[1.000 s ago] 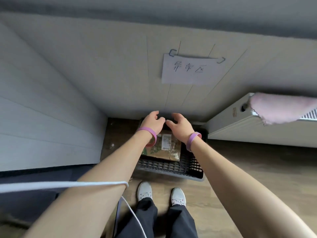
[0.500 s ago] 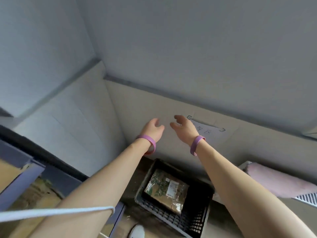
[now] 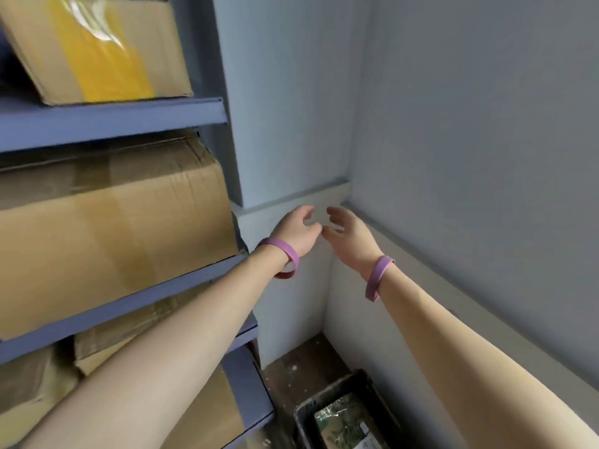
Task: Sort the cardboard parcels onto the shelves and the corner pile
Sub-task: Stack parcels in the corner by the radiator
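Cardboard parcels (image 3: 107,228) fill the blue shelves (image 3: 113,121) on the left in the head view; a black crate (image 3: 327,392) with a wrapped packet (image 3: 343,426) stands in the corner below. Left hand (image 3: 299,230) and right hand (image 3: 348,236) hover empty, fingers loose and apart, held close together. I judge the next parcel should be taken by two opposite sides, kept level.

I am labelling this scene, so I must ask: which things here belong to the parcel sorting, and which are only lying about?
Belong to the job:
brown cardboard box with yellow tape
large brown cardboard box below it
blue metal shelves
black plastic crate in the corner, holding a clear-wrapped packet
empty left hand, empty right hand

Only there:
purple rubber wristbands
pale wall ledge
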